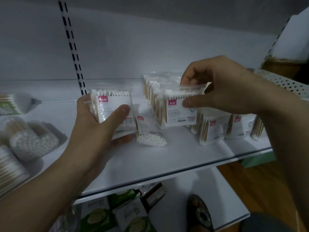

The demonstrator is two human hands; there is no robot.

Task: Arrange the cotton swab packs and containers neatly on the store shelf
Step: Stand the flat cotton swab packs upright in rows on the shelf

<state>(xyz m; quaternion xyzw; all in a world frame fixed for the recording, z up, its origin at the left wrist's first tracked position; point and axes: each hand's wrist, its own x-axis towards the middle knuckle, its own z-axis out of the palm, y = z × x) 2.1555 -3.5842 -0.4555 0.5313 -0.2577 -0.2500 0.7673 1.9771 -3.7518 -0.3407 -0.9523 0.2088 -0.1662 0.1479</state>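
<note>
My left hand grips a clear pack of wooden cotton swabs with a white label and red tag, held just above the white shelf. My right hand pinches the top of the front pack in an upright row of like packs at the shelf's middle. A small pack lies tipped between the two hands. More packs stand to the right, under my right forearm.
Round swab containers and other swab tubs sit blurred on the shelf's left. A slotted upright runs up the back wall. A perforated shelf juts in at right. Green packets fill the lower shelf.
</note>
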